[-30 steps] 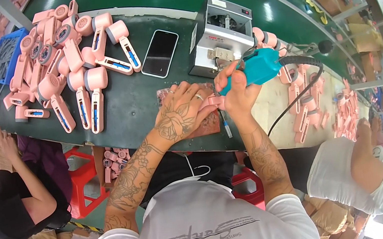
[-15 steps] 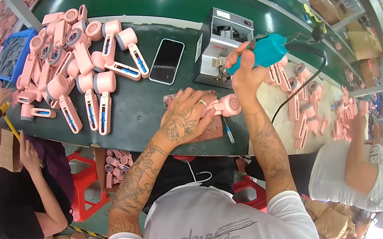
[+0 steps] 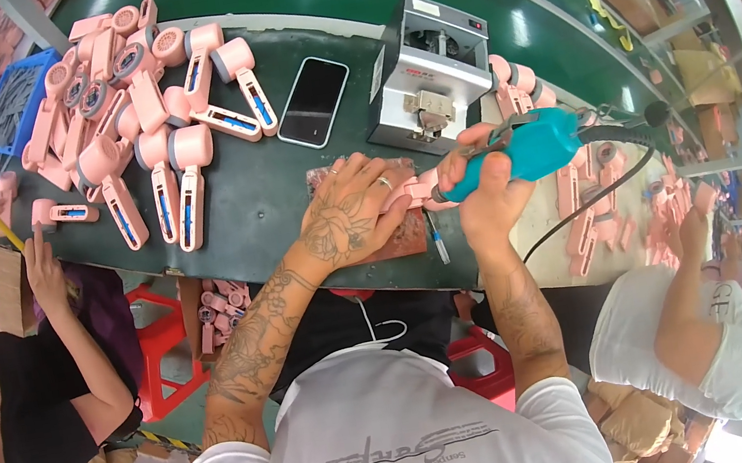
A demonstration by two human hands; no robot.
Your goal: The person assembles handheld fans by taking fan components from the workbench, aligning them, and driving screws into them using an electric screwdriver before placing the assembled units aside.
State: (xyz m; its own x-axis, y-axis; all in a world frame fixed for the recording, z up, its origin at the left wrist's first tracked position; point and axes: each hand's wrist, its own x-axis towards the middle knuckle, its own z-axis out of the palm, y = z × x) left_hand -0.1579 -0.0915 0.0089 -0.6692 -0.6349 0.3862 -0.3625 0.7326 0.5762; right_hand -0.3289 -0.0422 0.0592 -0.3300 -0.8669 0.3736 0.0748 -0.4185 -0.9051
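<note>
My left hand [image 3: 341, 217] presses a pink handheld fan [image 3: 421, 188] down on a reddish mat [image 3: 404, 243]. The palm and fingers hide most of the fan's handle. In my right hand [image 3: 496, 206] is a teal electric screwdriver [image 3: 534, 149], lying nearly level with its nose pointing left. That nose is at the fan's head, which it and my right hand largely cover. Whether the bit touches a screw cannot be seen. Just behind the hands stands a grey metal screw feeder [image 3: 424, 110]. A thin marker pen [image 3: 439, 242] lies beside the mat.
Pink fans [image 3: 143, 103] are heaped at the left, near a blue crate [image 3: 24, 105] of grey parts. A phone [image 3: 314, 102] lies beyond my left hand. The screwdriver's black cord [image 3: 596, 198] loops right. One co-worker's hand [image 3: 45, 274] holds a yellow-handled tool; another person sits right.
My right hand has brought the screwdriver down and toward me, from beside the screw feeder to the fan's head. My left hand stays on the fan.
</note>
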